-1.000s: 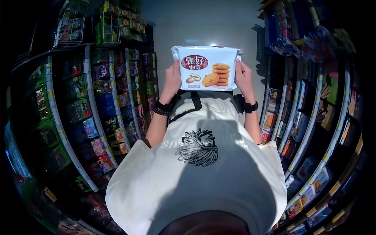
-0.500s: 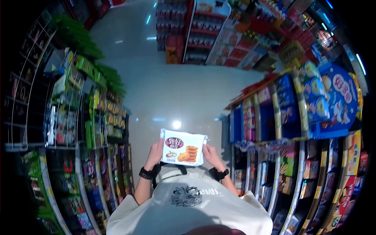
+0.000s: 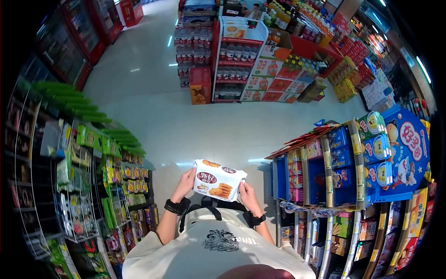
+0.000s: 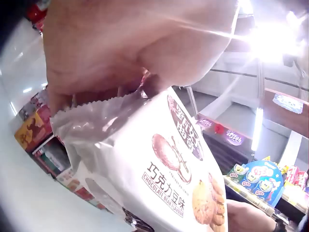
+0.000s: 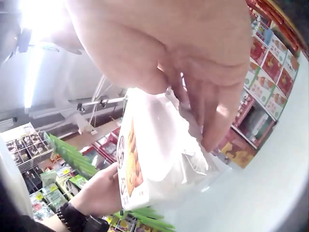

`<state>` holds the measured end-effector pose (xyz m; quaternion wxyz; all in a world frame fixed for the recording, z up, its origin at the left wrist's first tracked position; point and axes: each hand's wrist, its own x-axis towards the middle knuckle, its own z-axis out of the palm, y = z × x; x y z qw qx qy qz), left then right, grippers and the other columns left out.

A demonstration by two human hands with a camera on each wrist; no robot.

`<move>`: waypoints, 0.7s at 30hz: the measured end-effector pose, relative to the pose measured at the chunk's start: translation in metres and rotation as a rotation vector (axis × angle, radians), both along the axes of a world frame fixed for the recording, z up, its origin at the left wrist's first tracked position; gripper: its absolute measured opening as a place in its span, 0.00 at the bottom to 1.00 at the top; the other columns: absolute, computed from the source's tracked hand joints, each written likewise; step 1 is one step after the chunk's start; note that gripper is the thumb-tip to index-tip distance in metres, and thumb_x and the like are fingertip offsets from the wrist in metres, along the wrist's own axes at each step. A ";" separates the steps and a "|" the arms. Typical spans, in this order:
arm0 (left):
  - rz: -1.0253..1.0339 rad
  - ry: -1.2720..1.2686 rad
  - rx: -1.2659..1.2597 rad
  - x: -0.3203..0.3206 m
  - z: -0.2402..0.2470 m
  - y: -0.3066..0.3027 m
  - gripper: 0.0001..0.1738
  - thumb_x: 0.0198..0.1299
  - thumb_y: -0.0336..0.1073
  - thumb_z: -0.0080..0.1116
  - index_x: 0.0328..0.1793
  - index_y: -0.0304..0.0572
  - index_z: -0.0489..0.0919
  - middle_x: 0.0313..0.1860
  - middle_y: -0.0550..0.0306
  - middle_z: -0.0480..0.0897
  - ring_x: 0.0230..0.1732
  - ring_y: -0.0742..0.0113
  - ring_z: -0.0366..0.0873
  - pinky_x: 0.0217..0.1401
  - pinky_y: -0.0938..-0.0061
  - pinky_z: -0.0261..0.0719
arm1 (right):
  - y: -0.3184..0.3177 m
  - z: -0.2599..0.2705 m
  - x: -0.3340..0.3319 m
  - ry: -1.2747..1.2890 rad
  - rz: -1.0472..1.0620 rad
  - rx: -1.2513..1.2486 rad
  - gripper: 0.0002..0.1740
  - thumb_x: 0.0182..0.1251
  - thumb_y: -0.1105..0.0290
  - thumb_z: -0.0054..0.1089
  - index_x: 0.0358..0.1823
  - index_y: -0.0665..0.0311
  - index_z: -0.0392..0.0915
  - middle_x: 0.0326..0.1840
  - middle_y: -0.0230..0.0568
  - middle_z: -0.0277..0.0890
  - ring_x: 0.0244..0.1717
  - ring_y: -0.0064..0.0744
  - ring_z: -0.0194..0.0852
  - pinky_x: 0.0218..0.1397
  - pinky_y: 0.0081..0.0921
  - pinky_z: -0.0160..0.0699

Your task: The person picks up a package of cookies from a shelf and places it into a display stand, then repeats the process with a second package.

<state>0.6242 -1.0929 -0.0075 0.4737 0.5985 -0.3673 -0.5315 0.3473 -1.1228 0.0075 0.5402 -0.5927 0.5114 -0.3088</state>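
A white packet of cookies [image 3: 218, 180] is held in front of the waist, its printed front facing up, with a dark red oval logo and a stack of cookies on it. At its left end my left hand [image 3: 185, 182] pinches the crimped wrapper edge. My right hand [image 3: 248, 195] grips the opposite end. In the left wrist view the packet [image 4: 159, 169] reads "chocolate bean flavour", and the left hand [image 4: 140, 43] curls over its serrated seal. From the right wrist, the right hand [image 5: 178, 58] has thumb and fingers on the packet's [image 5: 159, 145] crinkled end.
A snack rack [image 3: 76, 186] with green trim lines the left, a blue-fronted display shelf [image 3: 316, 162] the right. Ahead across the tiled floor [image 3: 186, 125] stand a bottle rack [image 3: 237, 60] and stacked cartons [image 3: 274, 83]. Red-framed glass-door coolers [image 3: 69, 37] stand far left.
The view has lifted from the packet to the aisle ahead, bringing the bottle rack and coolers in. The packet now sits tilted, its right end lower, still held by both hands.
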 end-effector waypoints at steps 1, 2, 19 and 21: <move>-0.008 -0.018 -0.046 -0.004 0.003 -0.010 0.22 0.76 0.42 0.39 0.56 0.28 0.75 0.44 0.58 0.82 0.46 0.76 0.73 0.52 0.76 0.72 | -0.011 -0.002 0.000 0.011 -0.025 -0.022 0.17 0.77 0.63 0.45 0.35 0.72 0.71 0.22 0.33 0.64 0.27 0.19 0.57 0.30 0.24 0.63; -0.028 -0.035 -0.040 -0.001 -0.003 -0.022 0.22 0.76 0.42 0.39 0.56 0.28 0.75 0.44 0.58 0.82 0.46 0.76 0.73 0.52 0.76 0.72 | -0.023 -0.006 0.001 0.018 -0.051 -0.042 0.17 0.77 0.64 0.45 0.34 0.71 0.70 0.20 0.37 0.63 0.25 0.21 0.57 0.29 0.27 0.63; -0.291 -0.332 -0.033 -0.003 0.018 -0.339 0.19 0.65 0.42 0.61 0.50 0.32 0.77 0.37 0.59 0.83 0.37 0.75 0.75 0.40 0.76 0.75 | -0.344 -0.012 -0.014 -0.026 -0.098 -0.116 0.17 0.76 0.62 0.42 0.39 0.70 0.73 0.28 0.57 0.72 0.29 0.52 0.70 0.35 0.38 0.71; -0.257 -0.305 -0.066 -0.007 0.025 -0.368 0.21 0.64 0.42 0.62 0.54 0.32 0.75 0.39 0.58 0.83 0.38 0.75 0.75 0.41 0.77 0.75 | -0.378 0.003 -0.022 0.039 -0.089 -0.188 0.14 0.74 0.65 0.44 0.40 0.71 0.72 0.30 0.61 0.72 0.33 0.64 0.68 0.35 0.40 0.70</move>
